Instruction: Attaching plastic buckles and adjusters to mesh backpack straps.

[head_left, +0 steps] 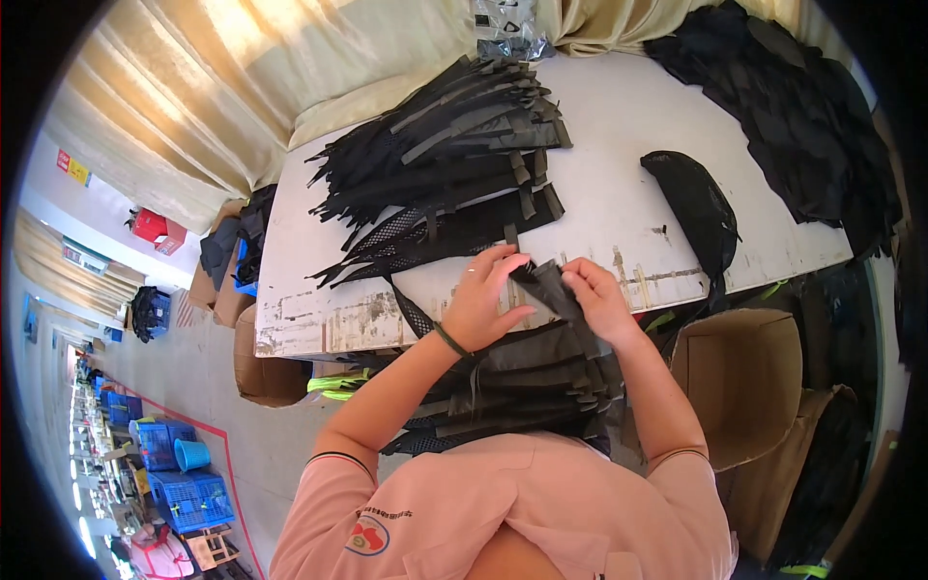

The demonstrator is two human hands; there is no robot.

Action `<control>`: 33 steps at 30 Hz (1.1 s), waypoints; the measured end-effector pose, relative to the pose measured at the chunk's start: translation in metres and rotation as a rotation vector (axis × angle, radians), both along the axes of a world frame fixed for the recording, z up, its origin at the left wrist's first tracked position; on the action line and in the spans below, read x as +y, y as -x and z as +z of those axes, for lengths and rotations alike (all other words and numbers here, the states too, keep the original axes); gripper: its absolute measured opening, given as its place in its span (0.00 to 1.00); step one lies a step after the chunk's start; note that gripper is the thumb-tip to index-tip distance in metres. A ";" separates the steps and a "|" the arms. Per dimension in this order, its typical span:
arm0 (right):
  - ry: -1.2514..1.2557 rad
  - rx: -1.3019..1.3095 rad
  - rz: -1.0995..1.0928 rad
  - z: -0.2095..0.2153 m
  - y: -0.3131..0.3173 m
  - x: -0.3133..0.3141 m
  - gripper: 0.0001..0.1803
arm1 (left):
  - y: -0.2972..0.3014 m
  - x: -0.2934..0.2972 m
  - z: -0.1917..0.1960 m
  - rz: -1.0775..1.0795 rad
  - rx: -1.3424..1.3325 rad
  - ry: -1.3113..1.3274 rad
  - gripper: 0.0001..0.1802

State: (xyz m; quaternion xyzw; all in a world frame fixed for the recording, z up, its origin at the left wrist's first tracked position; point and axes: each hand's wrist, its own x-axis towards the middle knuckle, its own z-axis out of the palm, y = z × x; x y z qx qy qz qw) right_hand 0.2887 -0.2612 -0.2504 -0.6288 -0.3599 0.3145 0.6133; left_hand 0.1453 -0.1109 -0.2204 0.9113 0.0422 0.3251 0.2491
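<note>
Pink shirt cloth point(483, 483) is seen nearest, at six o'clock. Toward three o'clock from centre, a dark fabric strip point(561, 296) is pinched in the right hand point(601, 302). By the left hand point(480, 302) (thumb spread wide), whether it is gripped cannot be told. At twelve, black mesh pieces point(435, 145) are piled on a white table point(609, 116).

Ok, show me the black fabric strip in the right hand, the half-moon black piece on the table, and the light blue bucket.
Black fabric strip point(568, 302): head view, middle of its length.
Half-moon black piece point(694, 203): head view, middle of its upper surface.
Light blue bucket point(191, 454): head view, its side.
</note>
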 end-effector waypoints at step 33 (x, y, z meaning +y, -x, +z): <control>0.191 0.174 0.064 -0.013 0.015 -0.001 0.10 | 0.030 -0.002 -0.008 -0.302 0.264 0.263 0.11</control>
